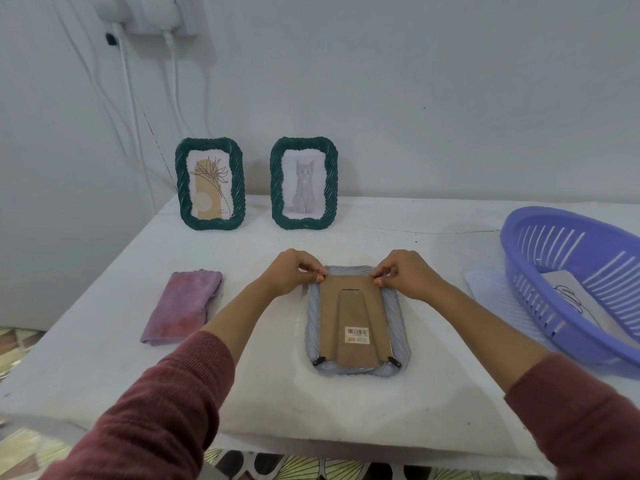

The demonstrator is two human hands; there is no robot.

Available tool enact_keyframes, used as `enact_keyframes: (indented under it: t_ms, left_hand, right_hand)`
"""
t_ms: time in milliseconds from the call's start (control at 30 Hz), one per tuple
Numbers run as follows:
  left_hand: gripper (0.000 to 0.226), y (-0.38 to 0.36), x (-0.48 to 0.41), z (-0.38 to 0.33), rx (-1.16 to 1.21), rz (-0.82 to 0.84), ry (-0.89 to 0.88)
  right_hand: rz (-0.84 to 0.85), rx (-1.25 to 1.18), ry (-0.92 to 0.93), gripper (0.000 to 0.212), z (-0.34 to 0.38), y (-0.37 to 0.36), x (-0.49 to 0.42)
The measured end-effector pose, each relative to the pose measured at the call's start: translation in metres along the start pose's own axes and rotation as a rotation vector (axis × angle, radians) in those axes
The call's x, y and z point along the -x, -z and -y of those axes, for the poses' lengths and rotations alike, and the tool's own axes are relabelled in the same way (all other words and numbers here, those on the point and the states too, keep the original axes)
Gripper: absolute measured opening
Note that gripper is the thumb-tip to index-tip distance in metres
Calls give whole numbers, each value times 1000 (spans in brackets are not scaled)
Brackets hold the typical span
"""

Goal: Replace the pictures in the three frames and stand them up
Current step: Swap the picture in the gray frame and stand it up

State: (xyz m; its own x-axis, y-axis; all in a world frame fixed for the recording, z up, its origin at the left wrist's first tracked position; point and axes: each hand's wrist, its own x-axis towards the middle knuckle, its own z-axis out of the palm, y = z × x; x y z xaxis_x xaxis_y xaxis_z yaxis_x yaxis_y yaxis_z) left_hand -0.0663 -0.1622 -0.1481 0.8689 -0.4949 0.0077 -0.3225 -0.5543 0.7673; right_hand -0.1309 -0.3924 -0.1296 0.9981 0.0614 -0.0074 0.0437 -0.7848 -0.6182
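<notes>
Both hands' grip on grey frame [356, 320], white table [277, 403].

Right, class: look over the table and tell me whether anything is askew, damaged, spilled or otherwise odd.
Nothing stands out. Two green frames stand upright by the wall; the grey frame lies face down while both hands work at its backing's far corners. Nothing looks spilled or broken.

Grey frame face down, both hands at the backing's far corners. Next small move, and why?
Probably seat or lock the far edge of the brown backing board in the grey frame: left hand and right hand pinch its far corners, and the near black clips already overlap the board.
</notes>
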Motion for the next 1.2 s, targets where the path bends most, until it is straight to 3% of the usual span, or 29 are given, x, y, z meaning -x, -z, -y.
enact_keyframes:
  t_ms: [167, 267, 367, 500, 700, 800, 933, 1067, 1200]
  left_hand:
    - [7, -2, 26, -6, 167, -174, 182]
    - [13, -4, 48, -10, 199, -74, 309]
    - [15, -13, 60, -14, 142, -20, 318]
    - [26, -20, 60, -15, 65, -103, 292]
    - [30, -15, 56, -26, 142, -75, 267]
    - [28, -7, 52, -45, 231, -128, 187]
    - [28, 4, 49, -83, 498, -128, 118]
    - [27, 4, 48, -103, 697, -109, 149]
    - [29, 5, 51, -88, 668, -156, 199]
  right_hand:
    - [-89, -411, -206, 29, -10, 8, 21]
    - [-23, -496, -304, 25, -12, 7, 46]
    - [11, -520, -305, 23, -7, -2, 62]
    - [-76, -419, -285, 24, -3, -16, 66]
    - [-248, -216, -236, 25, 15, 13, 65]
    - [-322, 67, -86, 21, 45, 54, 62]
    - [-275, 297, 36, 21, 89, 70, 51]
    - [-210, 212, 140, 20, 119, 45, 41]
    - [-111, -30, 111, 18, 115, 25, 45]
